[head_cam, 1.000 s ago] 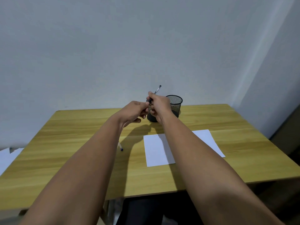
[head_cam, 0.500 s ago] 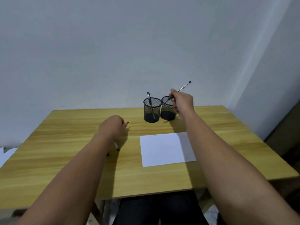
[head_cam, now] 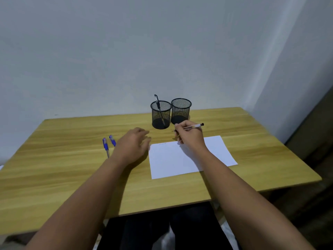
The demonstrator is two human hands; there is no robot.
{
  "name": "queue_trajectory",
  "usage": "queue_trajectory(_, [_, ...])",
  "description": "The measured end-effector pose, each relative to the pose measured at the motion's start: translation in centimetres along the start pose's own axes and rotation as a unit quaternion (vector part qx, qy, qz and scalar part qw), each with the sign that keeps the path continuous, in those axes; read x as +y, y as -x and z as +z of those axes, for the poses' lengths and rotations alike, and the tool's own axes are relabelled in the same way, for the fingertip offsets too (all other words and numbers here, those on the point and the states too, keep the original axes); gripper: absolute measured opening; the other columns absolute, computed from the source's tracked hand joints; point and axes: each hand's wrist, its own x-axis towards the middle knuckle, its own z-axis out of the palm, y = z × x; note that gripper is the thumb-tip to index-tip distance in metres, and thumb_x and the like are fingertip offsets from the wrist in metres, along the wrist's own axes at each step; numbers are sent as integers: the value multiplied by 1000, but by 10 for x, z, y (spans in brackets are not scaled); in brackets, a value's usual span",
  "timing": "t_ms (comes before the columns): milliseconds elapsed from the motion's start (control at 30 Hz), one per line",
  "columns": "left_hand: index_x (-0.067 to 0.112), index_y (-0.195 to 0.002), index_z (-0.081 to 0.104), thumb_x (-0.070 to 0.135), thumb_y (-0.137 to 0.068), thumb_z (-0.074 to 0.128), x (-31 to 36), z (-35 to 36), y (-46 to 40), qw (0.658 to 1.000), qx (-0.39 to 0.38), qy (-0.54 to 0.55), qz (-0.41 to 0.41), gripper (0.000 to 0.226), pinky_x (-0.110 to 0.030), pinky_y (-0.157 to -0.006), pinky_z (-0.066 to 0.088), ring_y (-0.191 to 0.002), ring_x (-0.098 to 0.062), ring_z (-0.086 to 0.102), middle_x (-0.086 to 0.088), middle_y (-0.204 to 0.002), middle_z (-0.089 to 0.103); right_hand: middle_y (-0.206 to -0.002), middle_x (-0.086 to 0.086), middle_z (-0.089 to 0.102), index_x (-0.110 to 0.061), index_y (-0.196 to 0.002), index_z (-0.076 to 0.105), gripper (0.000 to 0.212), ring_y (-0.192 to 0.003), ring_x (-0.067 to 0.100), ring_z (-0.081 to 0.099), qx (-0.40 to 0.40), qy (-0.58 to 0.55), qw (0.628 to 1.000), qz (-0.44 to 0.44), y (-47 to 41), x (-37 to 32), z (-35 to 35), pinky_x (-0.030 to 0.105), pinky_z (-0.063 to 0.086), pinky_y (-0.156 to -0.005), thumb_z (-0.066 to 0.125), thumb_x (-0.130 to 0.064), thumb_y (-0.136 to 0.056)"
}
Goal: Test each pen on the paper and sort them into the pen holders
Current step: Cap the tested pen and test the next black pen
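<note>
The right hand (head_cam: 189, 137) is closed around a clear-barrelled pen (head_cam: 191, 126) in a writing grip, the barrel lying nearly level with its dark end pointing right and its tip just past the fingers, at the far edge of the white paper (head_cam: 191, 156). The wrist hangs over the sheet's upper middle, the forearm running back across the paper toward the body. The left hand (head_cam: 133, 145) holds nothing; it is open, palm down, fingers loosely spread and reaching forward over the wooden table (head_cam: 63, 168) just beside the paper's left edge, though whether the palm touches the wood cannot be told. By the look of it, the step in hand is the test itself: this pen is about to be tried on the sheet, where a faint mark (head_cam: 162, 143) already shows near the top left corner. The next move seems to call for tipping the nib down onto bare paper and drawing a short stroke, with the left hand pinning the sheet so it does not slide. Left of that hand lie two blue-capped pens (head_cam: 109, 143) side by side, untested as far as one can judge. Beyond the hands stand two black mesh holders touching each other: the left holder (head_cam: 161, 114) has one dark pen (head_cam: 158, 103) leaning in it, the right holder (head_cam: 180, 110) looks empty.
</note>
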Motion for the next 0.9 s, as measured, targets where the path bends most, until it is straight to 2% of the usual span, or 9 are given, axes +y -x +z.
queue_trajectory(133, [20, -140, 59, 50, -98, 48, 11, 13, 10, 995, -83, -15, 52, 53, -37, -103, 47, -141, -16, 44, 4, -151, 51, -71, 20, 55, 16, -89, 54, 38, -48, 13, 52, -31, -16, 999, -19, 1, 10, 4, 26, 39, -44, 68, -16, -105])
queue_trajectory(267, [17, -141, 55, 45, -102, 47, 5, 25, 16, 991, -121, -27, 50, 48, -32, -110, 37, -152, -11, 23, 5, -160, 39, -74, 21, 55, 16, -91, 55, 37, -47, 11, 53, -44, -10, 999, 4, -9, 21, 0, 22, 40, -42, 66, -17, -106])
queue_trajectory(433, [14, -152, 43, 38, -104, 40, 5, 34, 18, 991, -118, -35, 50, 54, -35, -122, 22, -153, -20, 23, -2, -163, 34, -68, 18, 58, 4, -82, 63, 32, -50, 18, 53, -44, 17, 999, 4, -14, 32, -2, 23, 42, -44, 66, -17, -106])
queue_trajectory(533, [11, -150, 45, 38, -97, 33, 8, 36, 18, 992, -115, -32, 42, 61, -37, -123, 20, -152, -22, 25, -5, -161, 36, -65, 18, 55, -4, -72, 60, 42, -63, 24, 54, -41, 54, 998, -14, -15, 36, -1, 32, 47, -59, 75, -33, -98])
queue_trajectory(600, [11, -150, 46, 38, -95, 31, 9, 37, 20, 993, -108, -26, 37, 63, -36, -123, 17, -152, -21, 25, -5, -161, 37, -67, 25, 53, -7, -69, 56, 50, -65, 25, 52, -24, 65, 997, -25, -13, 38, -2, 38, 47, -64, 76, -45, -94])
queue_trajectory(667, [12, -151, 45, 39, -95, 30, 9, 37, 20, 994, -105, -25, 33, 63, -35, -124, 15, -153, -19, 24, -3, -162, 36, -68, 28, 53, -5, -70, 55, 52, -62, 26, 52, 1, 58, 998, -30, -12, 38, -1, 37, 46, -60, 76, -46, -93])
queue_trajectory(733, [13, -151, 44, 39, -95, 30, 9, 36, 20, 994, -107, -23, 31, 64, -34, -124, 14, -153, -18, 23, -2, -162, 35, -63, 23, 56, -2, -71, 55, 48, -54, 23, 55, 18, 36, 999, -11, -14, 35, -2, 29, 46, -52, 74, -36, -99])
queue_trajectory(800, [14, -152, 43, 40, -95, 29, 9, 36, 20, 993, -109, -19, 30, 65, -34, -125, 13, -154, -17, 22, -1, -163, 34, -58, 14, 58, -3, -71, 56, 42, -42, 16, 54, 8, 31, 999, 14, -19, 28, -7, 23, 44, -43, 72, -24, -102])
queue_trajectory(900, [15, -153, 42, 41, -95, 29, 9, 37, 21, 993, -113, -18, 30, 65, -34, -125, 13, -154, -16, 20, 0, -163, 33, -55, 11, 57, 0, -75, 59, 38, -37, 11, 54, -21, 44, 998, 26, -19, 22, -14, 19, 42, -39, 74, -22, -102])
